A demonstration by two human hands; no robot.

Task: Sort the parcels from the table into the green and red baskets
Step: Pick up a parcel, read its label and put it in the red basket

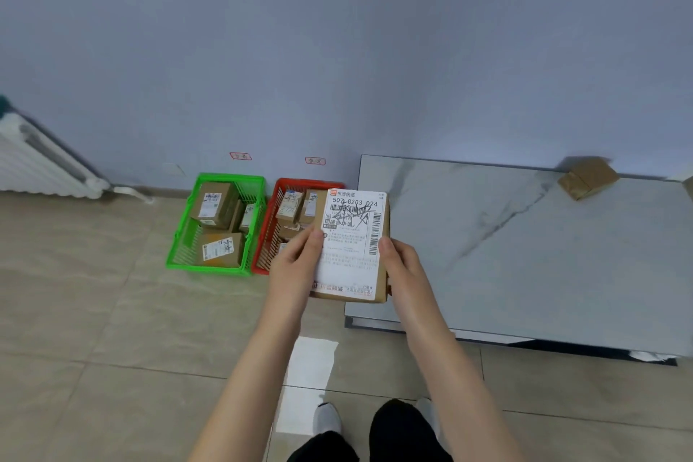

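Left hand (296,263) and right hand (405,266) grip a labelled parcel (352,236), fingers hidden behind it, red basket (300,183) partly covered.

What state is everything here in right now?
Held parcel: label up, gripped by both hands.
Left hand: grips its left edge.
Right hand: grips its right edge.
Green basket: on floor, partly filled.
Red basket: on floor, partly filled.
Other parcel: lying on the table, untouched.

A brown cardboard parcel (352,248) bears a white label (348,221) printed in black. A green basket (183,234) and a red basket (300,182) sit on beige floor tiles (93,311), beside a pale grey surface (525,255) veined in darker grey.
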